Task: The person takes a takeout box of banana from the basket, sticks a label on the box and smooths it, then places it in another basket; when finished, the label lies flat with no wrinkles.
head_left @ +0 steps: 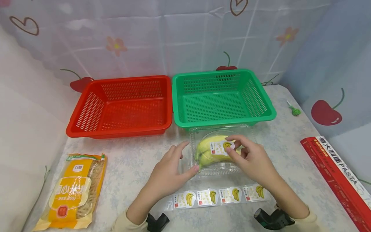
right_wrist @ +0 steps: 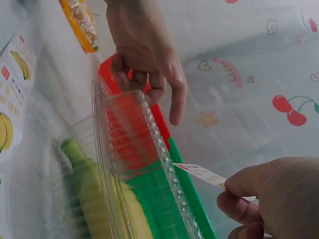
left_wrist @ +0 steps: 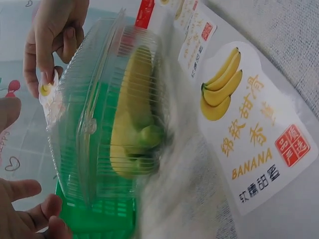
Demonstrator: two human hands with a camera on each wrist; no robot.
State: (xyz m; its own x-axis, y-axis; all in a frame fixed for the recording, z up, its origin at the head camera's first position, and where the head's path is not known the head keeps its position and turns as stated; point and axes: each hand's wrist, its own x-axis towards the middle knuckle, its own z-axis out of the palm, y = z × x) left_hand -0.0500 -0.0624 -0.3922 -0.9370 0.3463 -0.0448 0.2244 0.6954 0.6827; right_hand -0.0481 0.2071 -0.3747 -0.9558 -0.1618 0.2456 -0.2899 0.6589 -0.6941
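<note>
A clear plastic clamshell box [head_left: 223,170] with bananas [head_left: 205,159] inside sits in front of the green basket, its lid down. My right hand [head_left: 255,161] pinches a banana sticker [head_left: 217,147] by its right end between thumb and fingers, over the top of the lid. In the right wrist view the sticker [right_wrist: 202,174] stands tilted, its far end close to the lid's edge; contact is hard to tell. My left hand [head_left: 168,172] is spread at the box's left side, thumb near the front left corner, holding nothing. A strip of banana stickers [head_left: 207,198] lies in front of the box.
A red basket [head_left: 121,132] and a green basket [head_left: 223,123] stand side by side at the back. At left lies a yellow noodle bag [head_left: 71,193]. To the right are a red pasta box [head_left: 333,180] and a small green lollipop-like item [head_left: 295,111].
</note>
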